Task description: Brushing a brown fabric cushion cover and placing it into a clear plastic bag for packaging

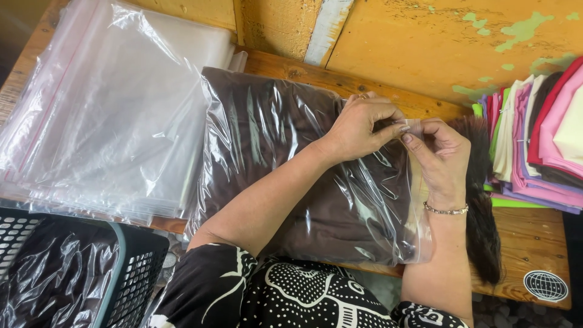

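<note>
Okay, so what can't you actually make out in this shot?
Head view only:
- Bag seal strip: covered by left hand and right hand pinching it.
- Stack of folded cloths: cut off by the right edge.
- Basket: contents wrapped in glossy plastic, cropped at the bottom left corner.
- Brown garment: shape blurred by glare.

A worn wooden table (522, 237) stands against a yellow wall (425, 36) with flaking green patches; even light throughout.

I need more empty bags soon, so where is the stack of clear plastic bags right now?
The stack of clear plastic bags lies on the wooden table's left end, beside the bagged brown cloth, above the dark basket.
</note>
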